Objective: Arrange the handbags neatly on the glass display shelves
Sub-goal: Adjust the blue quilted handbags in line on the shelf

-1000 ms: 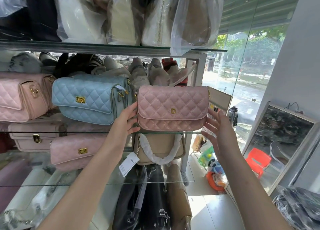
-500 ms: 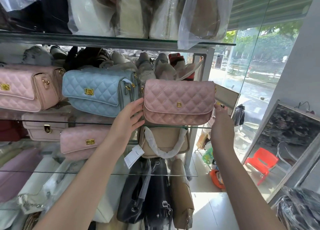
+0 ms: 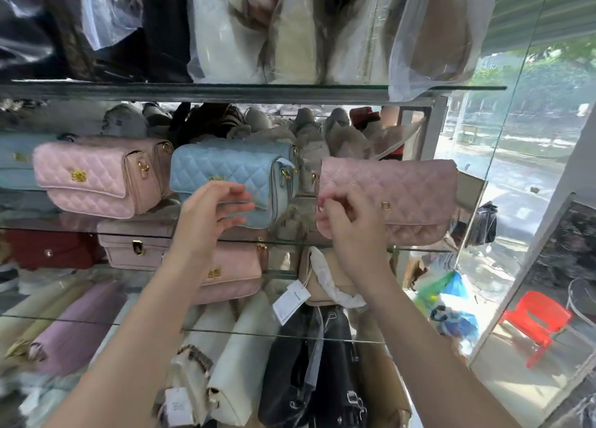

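A dusty pink quilted handbag [image 3: 403,198] stands at the right end of the middle glass shelf [image 3: 416,249]. My right hand [image 3: 351,224] is in front of its left end, fingers and thumb curled at the bag's left edge, blurred by motion. Left of it stands a light blue quilted handbag [image 3: 225,166]. My left hand [image 3: 209,214] reaches to the blue bag's lower front with fingers straight, touching or nearly touching its flap. A pale pink quilted handbag [image 3: 93,179] stands further left on the same shelf.
Plastic-wrapped bags [image 3: 290,31] fill the top shelf. More handbags, a beige one [image 3: 317,285] with a hanging tag, and black ones [image 3: 325,379] sit on the lower shelves. Shoes crowd the back of the middle shelf. A glass wall and a red chair [image 3: 538,321] are to the right.
My right hand left the dusty pink bag's right end and moved across to its left end. My left hand shifted from that bag to the blue bag. The view tilted upward.
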